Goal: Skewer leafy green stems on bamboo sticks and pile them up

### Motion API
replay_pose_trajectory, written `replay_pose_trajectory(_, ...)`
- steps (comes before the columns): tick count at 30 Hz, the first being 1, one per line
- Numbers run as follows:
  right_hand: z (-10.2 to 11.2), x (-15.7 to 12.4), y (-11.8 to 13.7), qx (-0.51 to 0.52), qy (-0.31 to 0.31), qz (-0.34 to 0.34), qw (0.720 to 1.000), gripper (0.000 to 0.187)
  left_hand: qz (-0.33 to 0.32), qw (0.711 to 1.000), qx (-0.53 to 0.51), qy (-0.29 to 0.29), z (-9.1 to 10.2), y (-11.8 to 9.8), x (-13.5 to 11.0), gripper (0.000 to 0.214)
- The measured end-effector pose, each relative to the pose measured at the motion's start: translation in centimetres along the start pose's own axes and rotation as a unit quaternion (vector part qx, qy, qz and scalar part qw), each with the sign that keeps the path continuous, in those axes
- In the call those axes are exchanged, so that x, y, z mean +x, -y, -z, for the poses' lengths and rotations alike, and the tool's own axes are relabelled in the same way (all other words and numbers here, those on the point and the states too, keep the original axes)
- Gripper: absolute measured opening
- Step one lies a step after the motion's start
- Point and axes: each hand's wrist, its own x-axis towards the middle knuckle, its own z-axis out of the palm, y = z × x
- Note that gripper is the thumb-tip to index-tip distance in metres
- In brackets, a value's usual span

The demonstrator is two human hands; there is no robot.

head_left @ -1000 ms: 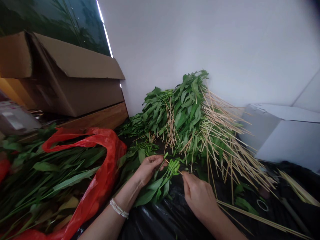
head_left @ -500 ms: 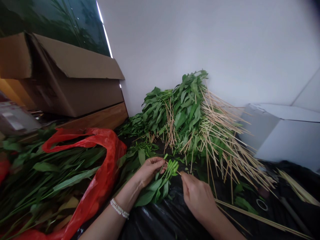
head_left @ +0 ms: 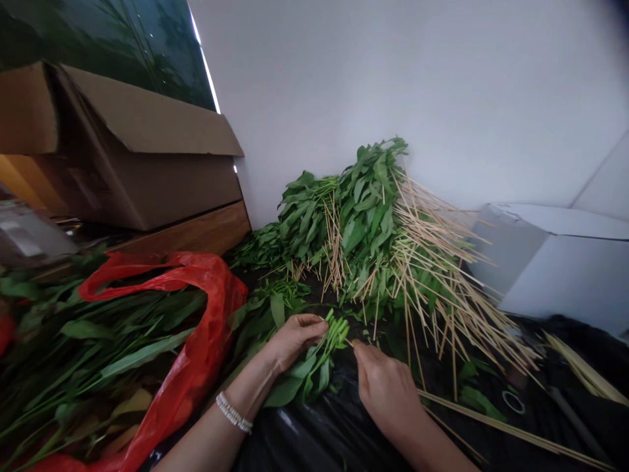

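Note:
In front of me my left hand (head_left: 296, 339) is closed, thumb against fingers, on the cut ends of a small bunch of leafy green stems (head_left: 322, 364). The leaves hang down below the hand. From the right, my right hand (head_left: 386, 387) pinches a thin wooden skewer (head_left: 350, 343); only a short piece shows between its fingertips and the stems. The skewer runs across the row of stem ends, with its tip just showing by my left fingers. Most of the skewer's other end is hidden by my right hand.
Skewered bunches of greens (head_left: 366, 196) are heaped against the white wall. An open red plastic bag (head_left: 211, 314) of loose greens lies left. Loose skewers (head_left: 506, 423) rest on black plastic (head_left: 304, 436) at right. A cardboard box (head_left: 162, 177) and a white box (head_left: 565, 275) flank the heap.
My left hand has shifted slightly right, and the stem that stood apart at its fingertips now sits against the others. My right hand is almost unmoved.

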Motion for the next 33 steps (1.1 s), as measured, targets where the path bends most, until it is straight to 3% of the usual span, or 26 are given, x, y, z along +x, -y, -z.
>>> replay_pose_trajectory(6, 0.2, -0.1, 0.4, 0.027, -0.013, 0.011, 0.999, 0.025, -0.037, 0.999, 0.0, 0.032, 0.5, -1.6, -0.3, 0.037)
replay_pose_trajectory(10, 0.3, -0.1, 0.7, 0.051, -0.024, 0.04, 0.998, 0.021, -0.067, 0.997, -0.01, -0.028, 1.4, -3.3, -0.1, 0.043)
replay_pose_trajectory(12, 0.2, -0.2, 0.7, 0.058, -0.037, 0.06, 0.996, 0.021, -0.082, 0.995, 0.047, -0.043, 1.8, -3.8, 0.0, 0.035)
replay_pose_trajectory(14, 0.2, -0.2, 0.6, 0.061, -0.051, 0.08, 0.994, 0.02, -0.107, 0.98, 0.168, -0.027, 1.9, -4.3, 0.2, 0.029)
replay_pose_trajectory(16, 0.2, -0.3, 0.6, 0.062, -0.067, 0.106, 0.99, 0.02, -0.152, 0.934, 0.322, -0.014, 1.8, -4.9, 0.5, 0.023)
replay_pose_trajectory(19, 0.3, -0.4, 0.7, 0.061, -0.095, 0.147, 0.983, 0.02, -0.213, 0.832, 0.512, -0.025, 1.5, -5.7, 1.6, 0.018)
replay_pose_trajectory(26, 0.1, -0.2, 0.8, 0.054, -0.128, 0.172, 0.975, 0.018, -0.232, 0.643, 0.725, -0.092, 0.5, -4.2, 4.7, 0.026)
replay_pose_trajectory(29, 0.1, -0.2, 0.8, 0.049, -0.133, 0.177, 0.974, 0.017, -0.255, 0.635, 0.726, -0.073, -0.9, -3.5, 5.0, 0.02)
replay_pose_trajectory(33, 0.3, -0.3, 1.0, 0.043, -0.141, 0.187, 0.971, 0.016, -0.287, 0.634, 0.718, 0.017, -2.9, -3.0, 5.0, 0.022)
